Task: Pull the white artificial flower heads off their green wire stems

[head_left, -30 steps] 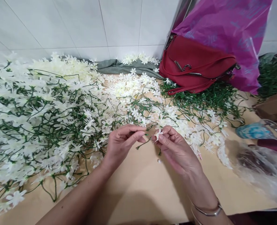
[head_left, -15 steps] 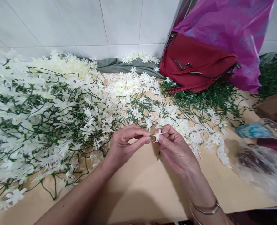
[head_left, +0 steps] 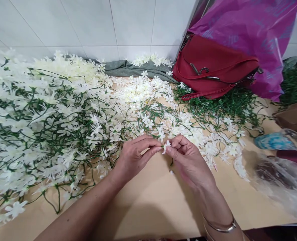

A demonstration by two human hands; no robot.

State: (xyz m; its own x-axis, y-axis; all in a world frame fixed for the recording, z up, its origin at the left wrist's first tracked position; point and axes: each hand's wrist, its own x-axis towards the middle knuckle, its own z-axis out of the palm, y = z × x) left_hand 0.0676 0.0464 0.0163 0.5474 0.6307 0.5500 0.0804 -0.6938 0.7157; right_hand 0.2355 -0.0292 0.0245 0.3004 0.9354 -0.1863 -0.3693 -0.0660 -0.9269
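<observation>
Flower (head_left: 167,147) between your fingers, easily creased

Head view: just below the frame's centre, your left hand (head_left: 135,152) pinches a green stem (head_left: 163,146); your right hand's (head_left: 192,164) closed fingers grip the flower beside it. Squeezing hard could crease petals; a loose pinch could drop it onto the surface (head_left: 249,201) below.

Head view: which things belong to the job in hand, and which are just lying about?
Apparently in the job: white flower between left hand and right hand; heaped white flowers; green stems.

Apparently lying about: red bag; purple plastic bag; blue-and-clear container; clear plastic bag.
</observation>
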